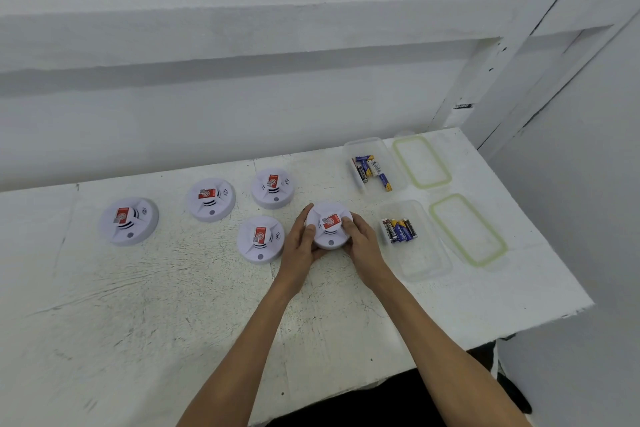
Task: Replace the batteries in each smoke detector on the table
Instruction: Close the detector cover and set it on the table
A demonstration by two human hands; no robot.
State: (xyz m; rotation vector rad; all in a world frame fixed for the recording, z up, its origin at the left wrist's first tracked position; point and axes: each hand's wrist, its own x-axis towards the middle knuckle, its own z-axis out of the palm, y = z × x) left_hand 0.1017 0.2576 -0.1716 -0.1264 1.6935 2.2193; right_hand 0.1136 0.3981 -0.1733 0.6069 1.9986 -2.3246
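Table (173, 322) front open; detector (260, 239) crowds left, tub (422, 262) right (close).

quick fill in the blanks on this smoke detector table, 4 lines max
1. Counting the held one, ___ smoke detectors are in view.
2. The left hand and right hand grip the ___ detector.
3. Both clear containers hold ___.
4. Each lid has a ___ seal.
Missing: five; rightmost; batteries; green.

A: Legible text, any item?
B: None. Red labels (122, 215) on the smoke detectors (207, 211): print and code patch too small. Batteries (398, 229): wrapper lettering blurred. Only sign made out: sound-wave arcs (225, 192) on detector tops.
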